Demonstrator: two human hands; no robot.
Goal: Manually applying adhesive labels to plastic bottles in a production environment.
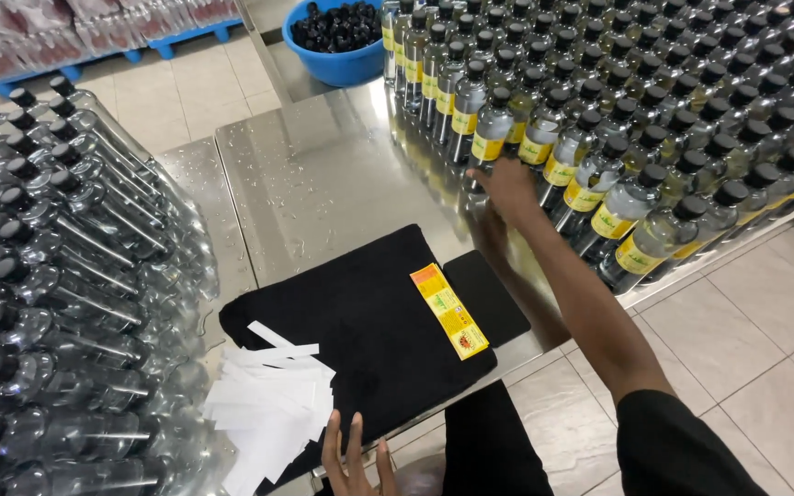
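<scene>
1. Head view: our right hand (pixel 510 188) reaches across the wet steel table (pixel 323 174), fingers closing around a clear black-capped bottle with a yellow label (pixel 488 138) at the near edge of the bottle rows
2. Our left hand (pixel 353 459) rests open, fingers spread, on the black cloth (pixel 360 321) beside white paper strips (pixel 273 404) and a yellow label strip (pixel 449 310)

Blue tub (pixel 346 57) of black caps (pixel 334 25) sat at the far end of the steel table (pixel 323 174), well beyond the hands. Unlabelled clear bottles (pixel 57 276) with black caps lay stacked on their sides, left of the left hand. Small black pad (pixel 493 298) lay between the two hands, just right of the yellow strip. Water drops dotted the table surface. Blue pallets (pixel 94 60) carrying wrapped packs (pixel 39 32) stood on the tiled floor (pixel 186 96), far off to the upper left.
</scene>
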